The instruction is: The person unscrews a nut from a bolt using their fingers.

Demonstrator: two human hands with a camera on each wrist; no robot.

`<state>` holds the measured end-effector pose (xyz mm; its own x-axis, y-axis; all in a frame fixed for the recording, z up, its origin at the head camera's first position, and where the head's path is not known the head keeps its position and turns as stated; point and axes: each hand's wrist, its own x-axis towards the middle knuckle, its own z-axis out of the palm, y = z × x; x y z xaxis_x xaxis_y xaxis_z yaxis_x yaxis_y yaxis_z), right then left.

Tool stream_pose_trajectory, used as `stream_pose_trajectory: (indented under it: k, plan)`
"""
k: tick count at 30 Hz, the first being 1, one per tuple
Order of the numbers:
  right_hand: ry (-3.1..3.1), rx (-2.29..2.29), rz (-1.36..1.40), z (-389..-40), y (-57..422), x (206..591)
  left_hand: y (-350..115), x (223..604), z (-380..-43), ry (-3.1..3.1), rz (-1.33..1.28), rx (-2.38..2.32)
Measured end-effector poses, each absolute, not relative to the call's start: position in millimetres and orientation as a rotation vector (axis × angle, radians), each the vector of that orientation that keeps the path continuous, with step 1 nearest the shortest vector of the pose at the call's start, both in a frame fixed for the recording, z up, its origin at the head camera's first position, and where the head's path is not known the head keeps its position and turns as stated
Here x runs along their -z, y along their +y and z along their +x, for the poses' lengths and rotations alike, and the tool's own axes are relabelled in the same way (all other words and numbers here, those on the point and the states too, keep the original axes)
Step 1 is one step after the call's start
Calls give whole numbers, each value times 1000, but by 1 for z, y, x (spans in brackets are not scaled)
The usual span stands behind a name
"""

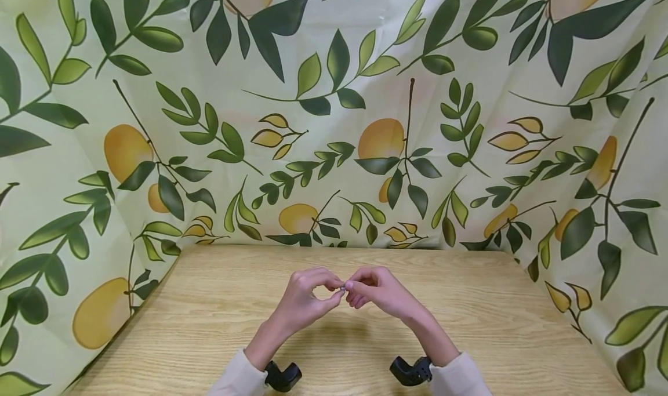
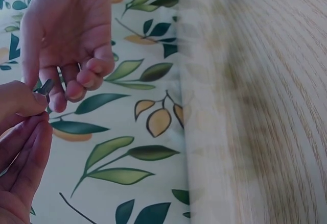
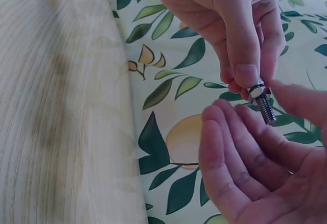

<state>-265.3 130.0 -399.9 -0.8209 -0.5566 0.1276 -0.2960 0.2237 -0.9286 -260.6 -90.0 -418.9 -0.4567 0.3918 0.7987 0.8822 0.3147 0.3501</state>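
A small metal bolt (image 3: 265,109) with a hex nut (image 3: 254,94) on it is held between both hands. Its threaded shank slants down toward the right palm in the right wrist view. My left hand (image 1: 309,294) pinches the nut end between thumb and fingertips. From the other side my right hand (image 1: 380,290) meets it, thumb tip (image 3: 280,90) right at the nut, the other fingers loosely bent below. In the left wrist view the metal piece (image 2: 46,87) shows only partly, behind the left thumb.
Both hands are above a light wood table (image 1: 219,303). Behind and beside it hangs a cloth (image 1: 323,170) printed with leaves and orange fruit. Black wrist devices (image 1: 284,377) sit at both cuffs.
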Motion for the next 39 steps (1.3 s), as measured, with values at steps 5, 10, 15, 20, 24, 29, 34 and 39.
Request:
stream_pose_trajectory:
  k: [5,10,15,20,24,29,34,39]
  plan:
    - [2261,1637,-811,-264,130,399,-89,418,-259,-2003,-1119,1089]
    - [2264,1636,-812,-265,131,399,-88,418,-260,-1986,-1118,1078]
    - [2240,1604,-843,-266,131,399,-88,418,-259,-1987,-1114,1088]
    - [2253,1606,-842,-266,131,399,-89,417,-258,-2008,-1093,1095]
    - [2259,1614,-828,-267,132,399,-88,418,-258,-1992,-1101,1088]
    - [2239,1636,-837,-268,133,400,-87,418,-259,-1969,-1118,1071]
    - [2255,1650,-840,-266,134,399,-87,419,-259,-1975,-1114,1073]
    - [2256,1610,-870,-266,134,399,-86,420,-259,-1971,-1109,1074]
